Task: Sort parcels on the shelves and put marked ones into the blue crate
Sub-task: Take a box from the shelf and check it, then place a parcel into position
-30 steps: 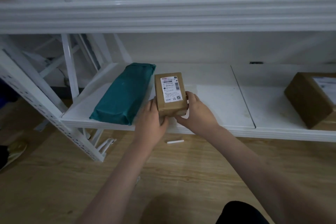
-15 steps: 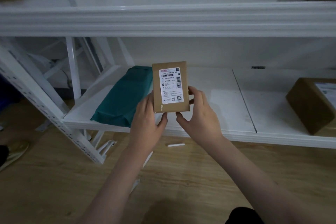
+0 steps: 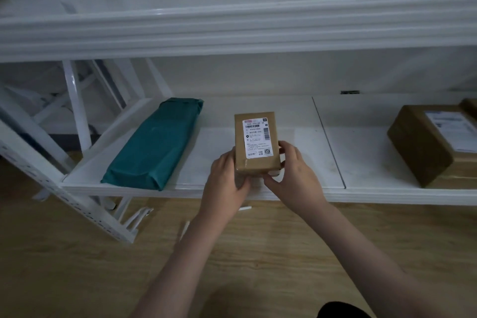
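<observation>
Head view: my left hand (image 3: 227,178) and right hand (image 3: 294,173) grip the small brown parcel (image 3: 255,144) at centre frame — label up, on the white shelf (image 3: 296,121) — right of the green parcel (image 3: 154,144).

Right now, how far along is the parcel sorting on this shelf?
Done: nothing shows as finished; no blue crate is in view. In hand: the left hand and right hand grip the small labelled box over the lower shelf. Left: the green parcel and the brown box lie on the shelf.
</observation>
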